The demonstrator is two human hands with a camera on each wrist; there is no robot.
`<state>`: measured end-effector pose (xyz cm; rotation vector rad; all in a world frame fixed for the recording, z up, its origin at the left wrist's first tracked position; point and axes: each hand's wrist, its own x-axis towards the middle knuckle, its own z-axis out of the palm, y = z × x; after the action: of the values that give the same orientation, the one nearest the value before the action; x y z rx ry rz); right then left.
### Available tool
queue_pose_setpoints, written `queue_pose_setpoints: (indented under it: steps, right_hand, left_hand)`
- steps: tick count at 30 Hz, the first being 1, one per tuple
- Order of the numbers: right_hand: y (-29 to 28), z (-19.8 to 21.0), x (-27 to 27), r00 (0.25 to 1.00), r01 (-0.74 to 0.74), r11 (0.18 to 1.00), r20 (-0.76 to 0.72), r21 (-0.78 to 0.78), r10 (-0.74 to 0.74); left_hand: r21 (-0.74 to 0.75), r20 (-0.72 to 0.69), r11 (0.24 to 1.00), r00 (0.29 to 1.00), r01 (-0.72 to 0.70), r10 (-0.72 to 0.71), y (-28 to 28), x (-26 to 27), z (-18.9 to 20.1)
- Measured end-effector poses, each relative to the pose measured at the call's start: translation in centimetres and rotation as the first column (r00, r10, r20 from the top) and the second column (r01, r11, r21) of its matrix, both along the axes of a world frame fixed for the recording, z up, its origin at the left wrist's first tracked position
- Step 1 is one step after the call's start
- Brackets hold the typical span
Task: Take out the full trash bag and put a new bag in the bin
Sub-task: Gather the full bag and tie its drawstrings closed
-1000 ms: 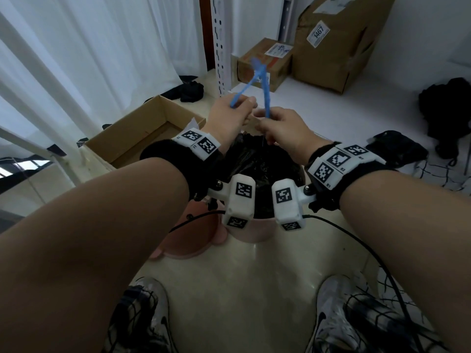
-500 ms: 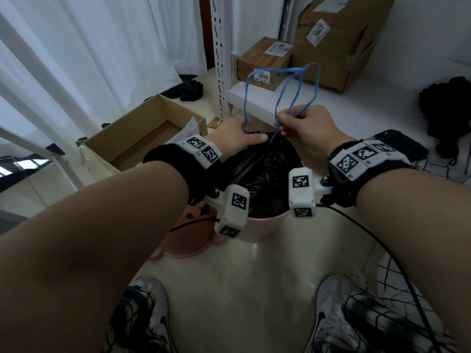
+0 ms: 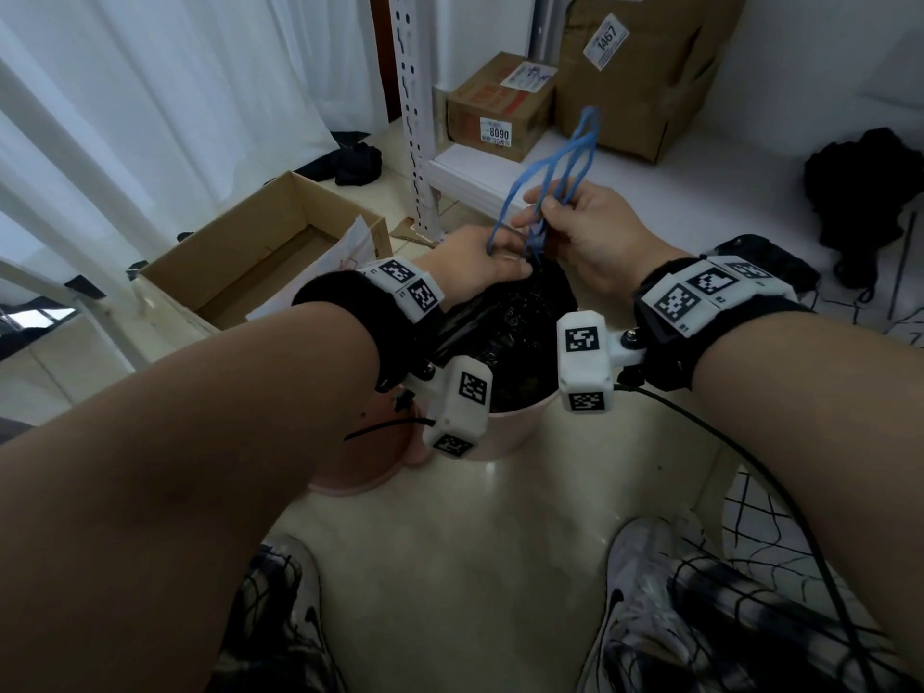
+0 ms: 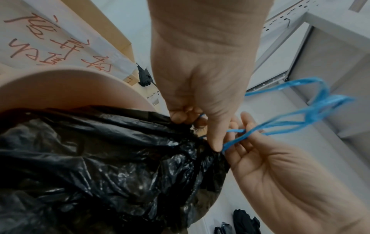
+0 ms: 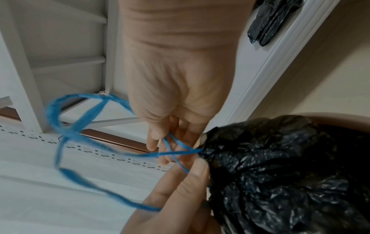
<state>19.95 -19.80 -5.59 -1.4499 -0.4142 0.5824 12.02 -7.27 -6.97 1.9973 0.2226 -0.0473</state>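
While boxes point(image 3: 500, 107) sit at 12 o'clock behind the bin point(image 3: 505, 427), your left hand point(image 3: 475, 272) pinches the bag point(image 3: 510, 332) neck; your right hand point(image 3: 595, 237) pinches the drawstring point(image 3: 575, 157) loops just above.

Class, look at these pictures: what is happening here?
A person is closing up a full black trash bag that sits in a pink bin. The left hand pinches the gathered neck of the bag, and the right hand holds the blue drawstring loops above it, as if tying them. The bag is not yet lifted out. Cardboard boxes stand on a shelf behind.
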Motion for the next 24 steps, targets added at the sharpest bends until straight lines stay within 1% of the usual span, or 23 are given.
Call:
queue_pose_setpoints:
  steps: [3,5,6,9,11,12,13,15,16,18,20,21,22,24]
  right_hand:
    - [0.0,0.1,-0.2,1.000,-0.011,1.000,-0.015,0.008,0.011]
    - [-0.1,0.1,-0.5,0.999,-0.026,0.999,-0.038,0.030,0.027]
    - [-0.1,0.2,-0.6,0.999,-0.028,0.999,-0.024,0.014,0.029]
    - [0.1,0.6,-0.5,0.999,0.026,0.996,0.042,-0.081,-0.023]
    - [-0.1,0.5,-0.3,0.995,0.091,0.983,0.051,-0.160,-0.084]
    - [-0.2,0.4,-0.5,0.994,0.100,0.970,0.070,-0.220,-0.086]
    - [-0.3,0.1,-0.8,0.993,0.084,0.956,0.102,-0.282,-0.057]
    - [-0.3,-0.7,-1.7,0.979,0.018,0.916,0.192,-0.400,0.064]
    - [-0.1,-1.1,-2.2,0.958,0.005,0.889,0.257,-0.457,0.126]
    - [0.7,-1.9,-2.5,0.888,0.063,0.850,0.418,-0.523,0.191]
    - [1.4,-2.3,-2.2,0.822,0.164,0.852,0.546,-0.496,0.159]
    - [1.6,-2.3,-2.0,0.814,0.196,0.863,0.568,-0.465,0.122]
    - [1.6,-2.4,-1.8,0.826,0.208,0.876,0.558,-0.435,0.081]
    - [1.4,-2.4,-1.7,0.884,0.194,0.901,0.467,-0.389,0.011]
  left_hand:
    - [-0.066,-0.019,0.997,0.999,0.045,-0.046,-0.4,0.1,0.1]
    - [-0.071,-0.019,0.996,0.998,0.052,-0.053,-0.6,0.2,-0.3]
    - [-0.069,-0.023,0.997,0.999,0.042,-0.044,-0.7,0.3,-0.5]
    - [-0.110,-0.032,0.993,0.999,-0.044,0.041,-0.7,0.5,-0.5]
    - [-0.147,-0.028,0.976,0.987,-0.160,0.158,-0.5,0.6,-0.3]
    - [-0.190,-0.032,0.958,0.976,-0.217,0.215,-0.2,0.7,-0.3]
    - [-0.236,-0.041,0.938,0.967,-0.255,0.253,0.0,0.7,-0.2]
    - [-0.294,-0.063,0.912,0.958,-0.287,0.281,0.4,0.8,-0.1]
    - [-0.295,-0.071,0.911,0.958,-0.288,0.279,0.5,0.9,-0.1]
    - [-0.305,-0.070,0.909,0.958,-0.285,0.277,0.7,0.8,0.0]
    - [-0.350,-0.056,0.885,0.949,-0.308,0.309,1.2,0.7,0.1]
    - [-0.370,-0.043,0.869,0.941,-0.327,0.336,1.5,0.5,0.1]
    - [-0.382,-0.029,0.858,0.932,-0.345,0.362,1.8,0.4,0.2]
    - [-0.371,-0.017,0.847,0.914,-0.381,0.404,2.6,0.1,0.2]
